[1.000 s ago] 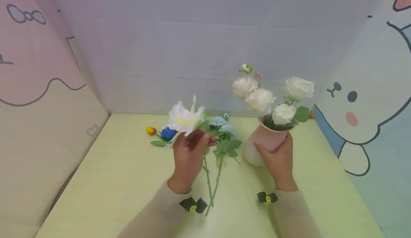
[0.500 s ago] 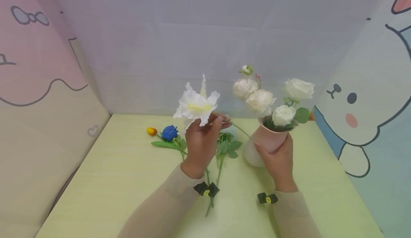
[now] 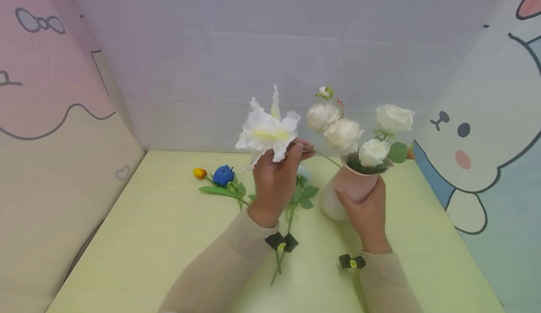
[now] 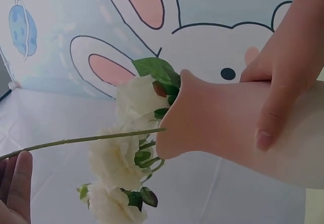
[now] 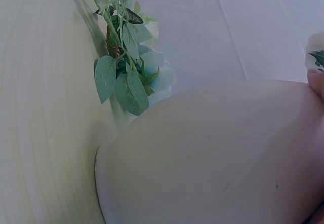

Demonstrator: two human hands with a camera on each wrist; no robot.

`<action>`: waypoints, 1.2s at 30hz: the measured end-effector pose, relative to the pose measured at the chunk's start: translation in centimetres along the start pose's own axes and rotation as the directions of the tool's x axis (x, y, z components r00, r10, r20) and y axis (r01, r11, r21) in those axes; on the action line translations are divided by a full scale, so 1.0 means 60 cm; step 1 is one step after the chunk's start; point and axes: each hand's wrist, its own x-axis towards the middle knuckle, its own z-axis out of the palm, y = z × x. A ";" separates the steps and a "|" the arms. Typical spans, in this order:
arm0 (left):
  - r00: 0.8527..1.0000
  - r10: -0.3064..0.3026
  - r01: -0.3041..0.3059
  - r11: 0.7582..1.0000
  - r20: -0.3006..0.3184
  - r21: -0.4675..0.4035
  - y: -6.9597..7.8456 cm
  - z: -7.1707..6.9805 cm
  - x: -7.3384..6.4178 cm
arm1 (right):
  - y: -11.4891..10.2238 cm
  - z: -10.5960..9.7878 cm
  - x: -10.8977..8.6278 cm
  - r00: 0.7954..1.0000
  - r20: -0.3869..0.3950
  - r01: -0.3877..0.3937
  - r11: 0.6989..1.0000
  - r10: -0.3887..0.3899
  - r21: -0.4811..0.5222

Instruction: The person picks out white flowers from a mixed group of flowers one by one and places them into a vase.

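My left hand (image 3: 274,186) pinches the thin green stem (image 4: 91,139) of a white flower (image 3: 267,132) with ruffled petals and a yellow centre. The bloom stands above the hand, and the stem slants right towards the vase. In the left wrist view the stem's tip overlaps the rim of the pink-and-white vase (image 3: 340,193). My right hand (image 3: 367,217) grips that vase around its body, thumb in front. White roses (image 3: 374,152) and cream double blooms (image 3: 343,133) stand in the vase's mouth. The lower stems inside are hidden by the vase wall.
On the pale yellow table (image 3: 160,247) lie an orange-yellow tulip (image 3: 200,173), a blue rose (image 3: 223,175) and light blue flowers (image 5: 157,72), partly behind my left arm. Cartoon-printed cloth (image 3: 477,130) flanks the table, with a plain cloth (image 3: 270,55) behind.
My left hand has lifted the white flower and moved it up and right, bringing its stem end to the vase's mouth. My right hand and the vase have stayed in place.
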 end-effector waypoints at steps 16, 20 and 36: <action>0.999 -0.023 0.019 0.988 0.025 0.153 0.011 0.019 0.006 | 0.001 0.002 0.001 1.000 0.001 0.004 1.000 -0.004 0.003; 0.999 -0.046 0.042 0.980 0.020 0.194 0.010 0.025 0.006 | 0.002 0.001 0.001 1.000 -0.004 0.010 1.000 -0.010 0.006; 0.990 -0.138 0.069 0.684 0.036 0.726 -0.036 0.040 -0.022 | -0.004 0.003 -0.004 1.000 -0.014 0.003 1.000 -0.003 0.014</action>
